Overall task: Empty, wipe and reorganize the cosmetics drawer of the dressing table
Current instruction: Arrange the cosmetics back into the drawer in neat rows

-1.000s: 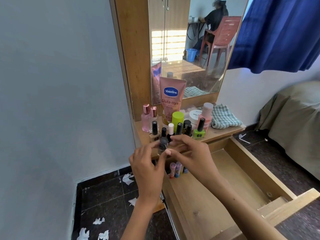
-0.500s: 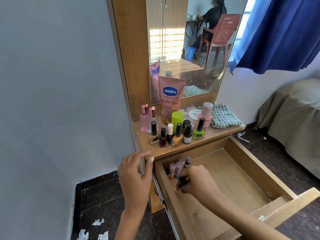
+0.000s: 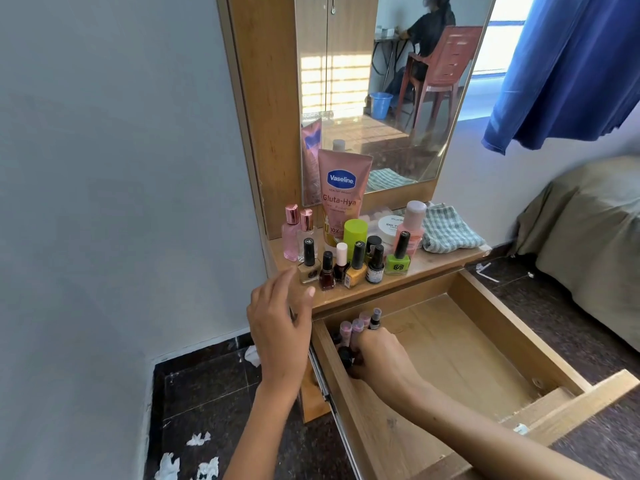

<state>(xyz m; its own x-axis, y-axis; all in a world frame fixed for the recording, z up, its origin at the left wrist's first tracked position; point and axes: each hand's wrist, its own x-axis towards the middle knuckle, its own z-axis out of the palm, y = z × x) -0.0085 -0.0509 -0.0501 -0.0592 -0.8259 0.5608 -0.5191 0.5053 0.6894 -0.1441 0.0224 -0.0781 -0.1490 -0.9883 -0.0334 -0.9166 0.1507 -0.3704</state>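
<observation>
The wooden drawer point(image 3: 491, 327) of the dressing table is pulled out. In its back left corner stand several small bottles point(image 3: 360, 323). My right hand point(image 3: 377, 355) is inside the drawer at that corner and grips a dark nail polish bottle point(image 3: 345, 355), set against the left wall. My left hand point(image 3: 280, 323) hovers with relaxed fingers over the table's front left corner, holding nothing. On the tabletop point(image 3: 436, 261) stands a row of nail polish bottles point(image 3: 346, 265), with a pink Vaseline tube point(image 3: 341, 192) behind.
Two pink perfume bottles point(image 3: 296, 230), a lime-capped bottle point(image 3: 355, 233), a white jar point(image 3: 391, 225), a pink bottle point(image 3: 412, 223) and a checked cloth point(image 3: 450, 230) share the tabletop. A mirror point(image 3: 381, 91) rises behind. A covered bed point(image 3: 588, 244) stands right. White scraps point(image 3: 194, 459) litter the dark floor.
My right hand carried a dark bottle from the tabletop down into the drawer's back left corner. My left hand let go of it and drew back to the table's left edge.
</observation>
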